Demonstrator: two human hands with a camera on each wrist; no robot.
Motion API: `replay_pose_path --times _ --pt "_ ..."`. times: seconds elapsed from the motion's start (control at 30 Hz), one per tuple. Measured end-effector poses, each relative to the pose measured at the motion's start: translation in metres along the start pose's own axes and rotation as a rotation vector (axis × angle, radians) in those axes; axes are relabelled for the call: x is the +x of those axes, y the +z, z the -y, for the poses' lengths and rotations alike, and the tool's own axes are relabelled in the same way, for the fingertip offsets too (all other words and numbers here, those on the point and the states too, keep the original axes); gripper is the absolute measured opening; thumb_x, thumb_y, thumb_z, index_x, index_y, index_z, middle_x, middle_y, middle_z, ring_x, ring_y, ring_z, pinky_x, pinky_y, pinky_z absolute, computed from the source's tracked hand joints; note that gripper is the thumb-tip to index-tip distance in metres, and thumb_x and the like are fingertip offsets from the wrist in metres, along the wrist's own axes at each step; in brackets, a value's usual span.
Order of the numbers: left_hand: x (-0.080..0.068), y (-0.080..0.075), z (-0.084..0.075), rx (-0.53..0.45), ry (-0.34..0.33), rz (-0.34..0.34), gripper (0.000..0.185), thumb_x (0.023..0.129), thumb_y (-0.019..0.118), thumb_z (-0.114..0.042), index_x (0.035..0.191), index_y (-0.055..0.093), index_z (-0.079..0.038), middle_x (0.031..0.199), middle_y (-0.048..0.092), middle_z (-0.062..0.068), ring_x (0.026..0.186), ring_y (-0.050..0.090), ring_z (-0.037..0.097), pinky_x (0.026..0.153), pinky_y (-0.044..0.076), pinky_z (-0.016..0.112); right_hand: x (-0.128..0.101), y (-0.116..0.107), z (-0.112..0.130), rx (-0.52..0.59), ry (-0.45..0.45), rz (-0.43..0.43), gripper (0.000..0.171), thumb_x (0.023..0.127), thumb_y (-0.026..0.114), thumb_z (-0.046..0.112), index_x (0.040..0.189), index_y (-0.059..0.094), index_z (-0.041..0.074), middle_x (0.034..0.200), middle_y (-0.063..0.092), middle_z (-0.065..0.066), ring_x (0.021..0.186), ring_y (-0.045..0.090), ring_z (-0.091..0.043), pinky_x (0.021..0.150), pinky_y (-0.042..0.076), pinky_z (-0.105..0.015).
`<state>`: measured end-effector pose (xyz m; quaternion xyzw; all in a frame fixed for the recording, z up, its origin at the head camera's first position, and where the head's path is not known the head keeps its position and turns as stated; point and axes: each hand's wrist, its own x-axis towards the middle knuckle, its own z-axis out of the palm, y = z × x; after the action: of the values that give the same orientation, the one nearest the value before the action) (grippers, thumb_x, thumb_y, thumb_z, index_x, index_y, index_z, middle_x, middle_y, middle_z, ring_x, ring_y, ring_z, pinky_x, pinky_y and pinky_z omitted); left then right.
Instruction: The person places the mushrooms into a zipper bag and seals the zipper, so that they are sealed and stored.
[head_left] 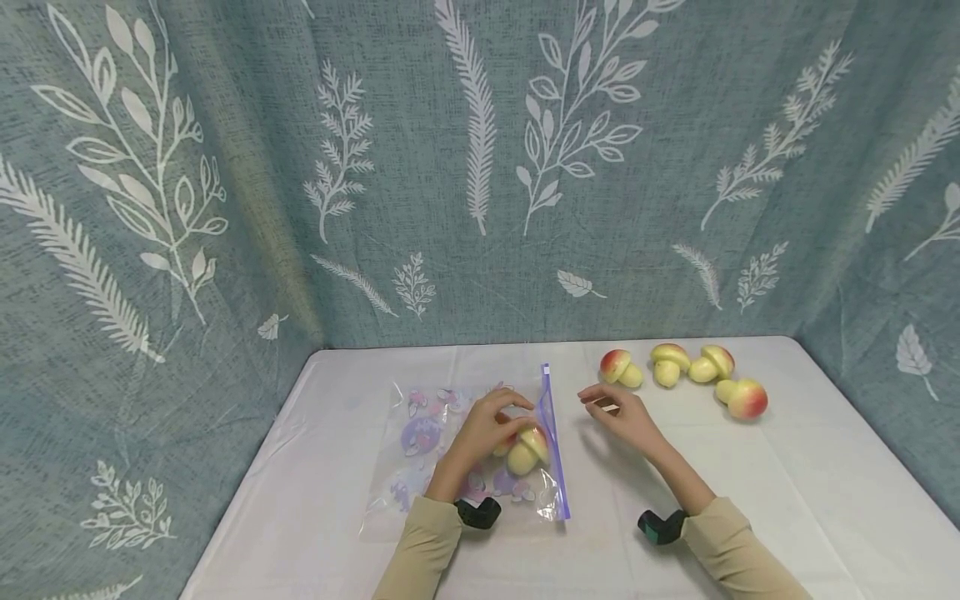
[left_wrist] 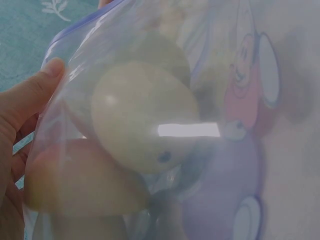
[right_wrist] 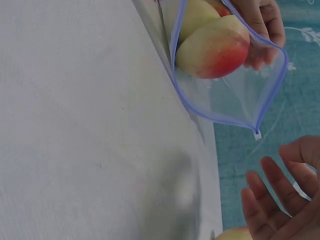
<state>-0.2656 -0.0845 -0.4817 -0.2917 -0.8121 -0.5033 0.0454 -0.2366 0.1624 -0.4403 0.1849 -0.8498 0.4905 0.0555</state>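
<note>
A clear zip bag (head_left: 378,483) printed with purple and pink cartoon figures lies on the table, its purple zip edge (head_left: 557,450) to the right. My left hand (head_left: 487,423) pinches the upper film close to the mouth, which gapes apart in the right wrist view. Inside the bag, under that hand, sit toy mushrooms (head_left: 522,457) with yellow stems and red-yellow caps, blurred through the film in the left wrist view. To the right of the mouth, my right hand (head_left: 621,419) hovers with fingers loosely bent and nothing in them. Nearest to it is a loose toy mushroom (head_left: 619,367).
Several more toy mushrooms (head_left: 742,398) lie at the back right of the white-covered table (head_left: 810,500). A blue-green curtain (head_left: 450,275) with white leaf prints hangs behind and along both sides. The wrists carry small black cameras (head_left: 478,512).
</note>
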Motion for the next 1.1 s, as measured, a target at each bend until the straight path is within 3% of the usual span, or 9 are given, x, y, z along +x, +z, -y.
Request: replay_pose_path --times 0.57,0.73,0.93,1.1 --pt "0.001 0.000 -0.001 0.031 -0.013 0.006 0.020 0.082 0.071 -0.025 0.098 0.068 -0.012 0.098 0.066 0.000 0.097 0.061 0.026 0.076 0.054 0.023 -0.002 -0.012 -0.011 -0.036 0.056 -0.026 0.019 0.089 0.059 0.002 0.106 0.062 -0.006 0.105 0.064 -0.023 0.096 0.061 -0.037 0.074 0.053 -0.026" --pt "0.000 0.000 -0.001 0.034 -0.015 0.005 0.020 0.081 0.071 -0.024 0.098 0.068 -0.013 0.097 0.066 0.000 0.096 0.061 0.025 0.076 0.054 0.023 -0.001 -0.013 -0.026 -0.057 0.044 -0.032 0.019 0.089 0.060 0.003 0.105 0.062 -0.005 0.104 0.064 -0.022 0.095 0.062 -0.035 0.074 0.054 -0.028" --pt "0.001 0.000 -0.001 0.041 -0.012 -0.002 0.020 0.081 0.071 -0.023 0.097 0.068 -0.012 0.098 0.066 0.000 0.094 0.061 0.024 0.076 0.054 0.023 -0.004 -0.019 -0.016 -0.069 0.053 -0.044 0.020 0.089 0.059 0.003 0.106 0.061 -0.007 0.106 0.064 -0.023 0.095 0.061 -0.037 0.073 0.053 -0.028" --pt "0.001 0.000 -0.001 0.051 -0.010 0.002 0.020 0.082 0.071 -0.022 0.098 0.068 -0.012 0.100 0.066 0.001 0.095 0.061 0.022 0.076 0.054 0.022 -0.002 -0.020 -0.038 -0.090 0.053 -0.055 0.021 0.090 0.060 0.007 0.108 0.062 -0.004 0.106 0.064 -0.021 0.095 0.062 -0.035 0.074 0.054 -0.033"
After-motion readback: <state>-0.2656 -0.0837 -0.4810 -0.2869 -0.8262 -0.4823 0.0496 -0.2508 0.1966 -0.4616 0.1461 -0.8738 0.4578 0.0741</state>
